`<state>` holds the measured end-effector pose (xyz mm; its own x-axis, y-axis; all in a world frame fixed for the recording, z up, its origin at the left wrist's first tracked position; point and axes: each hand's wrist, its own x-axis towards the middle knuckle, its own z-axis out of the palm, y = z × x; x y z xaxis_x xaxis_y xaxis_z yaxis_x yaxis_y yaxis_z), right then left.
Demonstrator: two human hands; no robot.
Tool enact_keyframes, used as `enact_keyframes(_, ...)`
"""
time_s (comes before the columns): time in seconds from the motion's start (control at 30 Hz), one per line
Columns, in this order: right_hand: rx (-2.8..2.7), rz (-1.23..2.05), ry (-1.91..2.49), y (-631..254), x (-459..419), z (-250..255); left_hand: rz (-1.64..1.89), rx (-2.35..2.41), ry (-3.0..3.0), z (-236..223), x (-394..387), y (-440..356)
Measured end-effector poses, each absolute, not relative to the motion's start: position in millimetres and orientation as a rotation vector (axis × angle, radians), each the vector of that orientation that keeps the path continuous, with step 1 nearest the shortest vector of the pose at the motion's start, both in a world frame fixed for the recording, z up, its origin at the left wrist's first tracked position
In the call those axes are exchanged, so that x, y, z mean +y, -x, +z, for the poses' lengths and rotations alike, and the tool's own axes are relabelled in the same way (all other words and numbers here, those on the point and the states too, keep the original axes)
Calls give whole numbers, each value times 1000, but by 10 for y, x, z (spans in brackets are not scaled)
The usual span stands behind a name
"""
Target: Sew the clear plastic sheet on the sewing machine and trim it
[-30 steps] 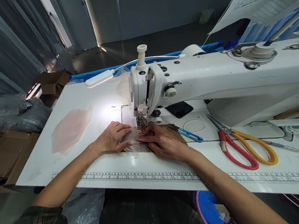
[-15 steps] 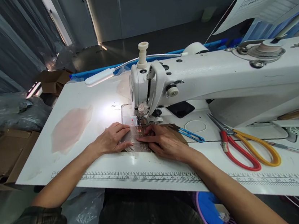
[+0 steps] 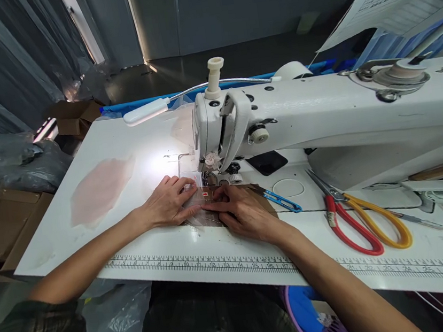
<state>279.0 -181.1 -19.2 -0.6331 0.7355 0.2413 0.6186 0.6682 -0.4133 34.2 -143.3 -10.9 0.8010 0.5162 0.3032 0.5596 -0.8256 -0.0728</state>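
Note:
A small piece of sheer fabric [image 3: 204,220] lies under the front of the white sewing machine [image 3: 279,110], by its presser foot [image 3: 209,179]. My left hand [image 3: 167,202] lies flat on the fabric's left part, fingers stretched and thumb apart. My right hand [image 3: 245,211] is on its right part, index finger pointing left and the other fingers bent against the cloth. Its fingertips are partly hidden. Between the hands shows a small red-and-white mark [image 3: 205,194]. Brown material [image 3: 264,199] sticks out beyond my right hand, touching blue thread snips [image 3: 282,200].
Scissors with red and yellow handles [image 3: 367,220] lie on the right, near a thin pointed tool [image 3: 426,221]. A dark phone-like object [image 3: 267,162] rests beneath the machine arm. A pale pink fabric piece [image 3: 101,191] is on the left. A ruler strip [image 3: 201,263] runs along the front edge.
My left hand has slid slightly right and up, its fingers closer to the presser foot and its thumb nearer my right index finger. My right hand stays almost in place. The view has shifted slightly.

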Motion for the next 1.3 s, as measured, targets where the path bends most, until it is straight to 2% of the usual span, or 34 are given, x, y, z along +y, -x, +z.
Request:
enact_keyframes(0.17, -2504, 405, 1059, -2801, -1818, -182, -319, -819, 2828, -118, -1423, -326)
enact_keyframes(0.47, -2496, 405, 1047, -2811, -1807, -255, -406, -768, 2810, -275, -1457, -308)
enact_keyframes(0.9, -2425, 414, 1220, -2804, -1798, -276, -101, -699, 2826, 33, -1161, -456)
enact_keyframes(1.3, -2426, 368, 1211, -2793, -1795, -309, -144, -785, 2865, -54, -1182, -407)
